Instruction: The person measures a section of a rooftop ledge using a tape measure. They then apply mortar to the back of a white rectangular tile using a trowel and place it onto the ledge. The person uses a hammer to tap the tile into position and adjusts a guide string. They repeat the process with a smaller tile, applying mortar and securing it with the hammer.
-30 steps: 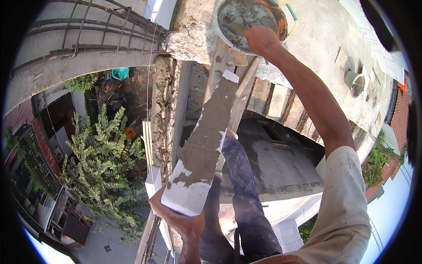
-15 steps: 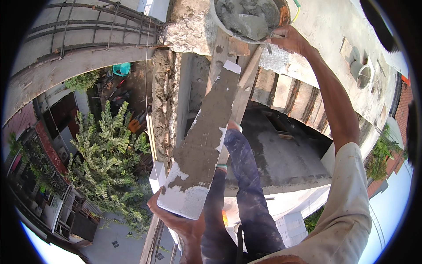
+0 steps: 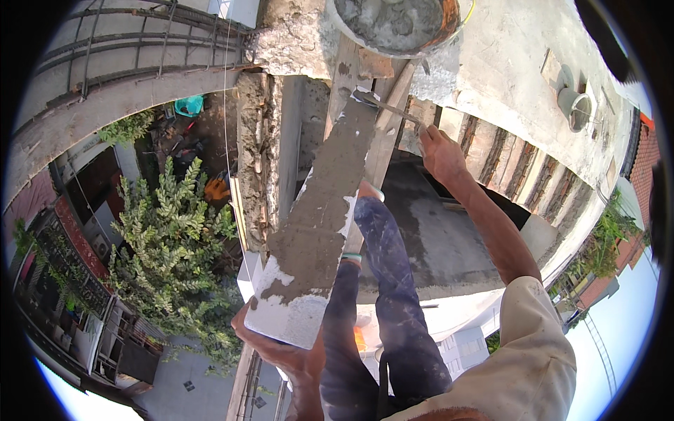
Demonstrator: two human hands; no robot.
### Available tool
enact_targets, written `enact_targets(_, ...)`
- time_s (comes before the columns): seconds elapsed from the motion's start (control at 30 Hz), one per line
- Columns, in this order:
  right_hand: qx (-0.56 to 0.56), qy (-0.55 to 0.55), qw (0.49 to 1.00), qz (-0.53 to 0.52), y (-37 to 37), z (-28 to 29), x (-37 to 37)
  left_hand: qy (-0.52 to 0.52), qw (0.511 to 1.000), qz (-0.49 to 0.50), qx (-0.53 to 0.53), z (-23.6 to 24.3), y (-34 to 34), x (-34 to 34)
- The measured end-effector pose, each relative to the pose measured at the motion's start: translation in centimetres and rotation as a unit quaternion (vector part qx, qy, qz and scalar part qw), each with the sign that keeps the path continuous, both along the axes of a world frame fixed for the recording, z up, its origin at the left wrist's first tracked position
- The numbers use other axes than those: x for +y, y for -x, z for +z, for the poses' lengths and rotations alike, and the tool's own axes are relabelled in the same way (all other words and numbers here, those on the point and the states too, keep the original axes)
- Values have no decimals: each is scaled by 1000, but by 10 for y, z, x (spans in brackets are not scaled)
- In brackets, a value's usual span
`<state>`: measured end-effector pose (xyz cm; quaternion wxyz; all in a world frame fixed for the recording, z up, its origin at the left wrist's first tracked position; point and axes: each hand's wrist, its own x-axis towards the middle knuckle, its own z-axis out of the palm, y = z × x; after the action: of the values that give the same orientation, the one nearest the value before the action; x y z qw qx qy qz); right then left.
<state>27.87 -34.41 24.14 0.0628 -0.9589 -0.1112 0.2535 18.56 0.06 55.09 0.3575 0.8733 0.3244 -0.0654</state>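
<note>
My left hand (image 3: 274,347) grips the near end of a long white block (image 3: 284,316), whose upper face is largely coated in grey mortar. My right hand (image 3: 441,154) is closed on the handle of a trowel (image 3: 397,111); its blade lies at the mortared far end of the block. Beyond that, a bucket of wet grey mortar (image 3: 393,21) sits on the concrete, partly out of frame at the top, above some wooden planks (image 3: 390,137). My legs (image 3: 386,295) show beneath and right of the block.
An opening with a dark concrete floor (image 3: 428,238) lies below. A rough wall edge (image 3: 256,161) and thin line run along the left, over a drop to a yard with a tree (image 3: 165,259). Rebar (image 3: 126,38) is upper left; a pale pipe (image 3: 579,109) stands on the right.
My right hand has moved from the bucket down and toward me, bringing the trowel blade onto the far end of the block. My left hand still holds the block, which has shifted slightly leftward.
</note>
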Motion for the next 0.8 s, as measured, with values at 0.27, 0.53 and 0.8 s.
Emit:
enact_targets(0.27, 69, -35, 988, -135, 3, 55, -2, 10, 999, -18, 33, -8, 7, 12)
enact_targets(0.53, 146, -105, 982, -52, -63, 64, 15, -31, 998, -36, 33, -3, 1, -2)
enact_targets(0.8, 124, -250, 959, -43, -18, 257, 48, -70, 992, -77, 75, 8, -21, -15)
